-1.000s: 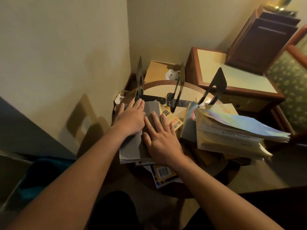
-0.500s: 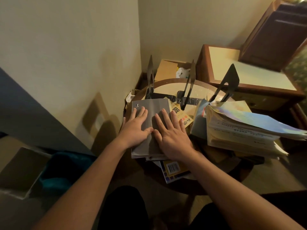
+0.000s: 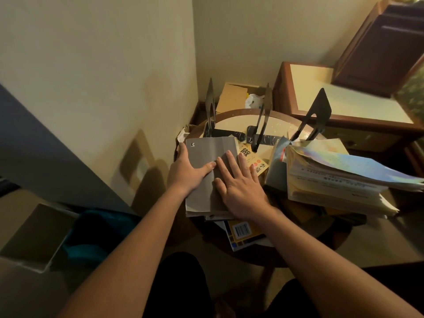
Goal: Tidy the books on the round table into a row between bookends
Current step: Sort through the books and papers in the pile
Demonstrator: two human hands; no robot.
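A grey book [image 3: 207, 154] lies flat on top of a small pile at the left side of the round table [image 3: 238, 113]. My left hand [image 3: 187, 172] grips the grey book's left edge, thumb on the cover and fingers round the side. My right hand [image 3: 238, 182] rests flat on the cover with straight fingers. Three black bookends stand behind: the left bookend [image 3: 210, 106], the middle bookend [image 3: 263, 111] and the right bookend [image 3: 317, 111]. A yellow book [image 3: 252, 159] and a barcoded book [image 3: 243, 232] poke out from under the pile.
A thick stack of soft-cover books [image 3: 339, 177] fills the table's right side. A cardboard box [image 3: 234, 95] sits in the corner behind. A wooden cabinet [image 3: 344, 102] stands at the right, the wall close on the left. A teal bin [image 3: 98, 232] is on the floor.
My left hand slid from lying flat on the grey cover to the book's left edge and now grips it. The right hand stays flat on the cover. The camera moved slightly closer.
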